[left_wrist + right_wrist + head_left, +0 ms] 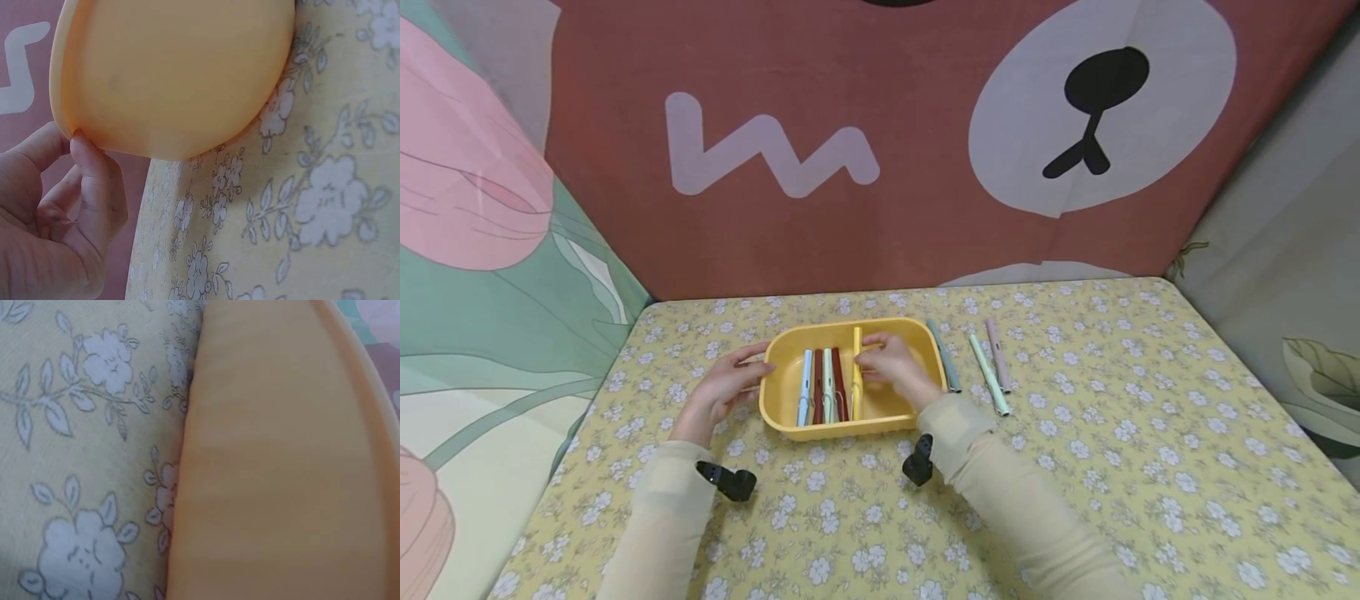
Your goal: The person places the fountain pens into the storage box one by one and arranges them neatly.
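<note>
A yellow tray (880, 427) with rounded corners stands on the table, its wall (281, 456) filling much of the right wrist view. My left hand (721, 390) pinches the tray's left rim between thumb and fingers, as the left wrist view of the same hand (69, 206) shows. Inside the tray, my right hand (895, 365) holds a yellow pen (857, 383) standing lengthwise beside the others. To its left lie a light blue pen (806, 387), a dark red pen (818, 387), a pale green pen (829, 387) and another dark red pen (839, 383), side by side.
Right of the tray lie a grey-blue pen (946, 358) close against its edge, a mint green pen (990, 375) and a mauve pen (997, 357). A yellow flowered cloth (1112, 483) covers the table. Behind it hangs a reddish printed curtain (917, 233).
</note>
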`<state>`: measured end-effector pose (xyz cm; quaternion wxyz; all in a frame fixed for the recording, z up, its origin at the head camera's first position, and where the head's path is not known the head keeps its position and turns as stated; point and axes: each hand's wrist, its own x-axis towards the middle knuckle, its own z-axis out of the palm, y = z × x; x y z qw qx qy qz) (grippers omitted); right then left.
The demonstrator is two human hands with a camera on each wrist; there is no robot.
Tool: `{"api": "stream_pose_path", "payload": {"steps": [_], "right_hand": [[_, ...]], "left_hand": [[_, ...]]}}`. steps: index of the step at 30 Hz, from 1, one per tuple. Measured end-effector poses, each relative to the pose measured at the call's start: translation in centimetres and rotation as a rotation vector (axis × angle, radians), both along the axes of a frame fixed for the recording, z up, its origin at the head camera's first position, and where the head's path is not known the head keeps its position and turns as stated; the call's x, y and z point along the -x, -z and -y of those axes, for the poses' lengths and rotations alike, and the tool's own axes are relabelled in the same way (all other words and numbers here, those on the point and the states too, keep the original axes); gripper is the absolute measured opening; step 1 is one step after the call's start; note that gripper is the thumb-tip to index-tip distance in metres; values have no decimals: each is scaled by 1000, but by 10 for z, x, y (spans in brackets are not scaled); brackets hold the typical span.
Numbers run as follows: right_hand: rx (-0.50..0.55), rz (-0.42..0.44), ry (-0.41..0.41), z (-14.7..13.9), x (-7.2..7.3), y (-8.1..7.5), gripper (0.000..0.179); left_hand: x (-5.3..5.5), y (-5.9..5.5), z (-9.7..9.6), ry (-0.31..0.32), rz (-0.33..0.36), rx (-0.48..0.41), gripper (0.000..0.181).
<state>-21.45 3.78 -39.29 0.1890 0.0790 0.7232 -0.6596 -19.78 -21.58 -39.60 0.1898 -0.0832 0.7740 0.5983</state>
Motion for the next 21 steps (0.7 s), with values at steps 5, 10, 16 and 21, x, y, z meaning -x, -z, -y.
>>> {"api": "stream_pose_path", "payload": {"steps": [5, 10, 16, 21], "right_hand": [[-2, 5, 0, 3, -1, 5, 40], [-11, 13, -3, 6, 0, 9, 39], [-32, 16, -17, 8, 0, 12, 39], [-41, 20, -34, 9, 1, 13, 39]], "left_hand": [[-1, 0, 0, -7, 2, -6, 61], [-1, 0, 0, -5, -2, -14, 62], [-1, -1, 0, -2, -2, -14, 62], [-1, -1, -1, -6, 1, -12, 62]]}}
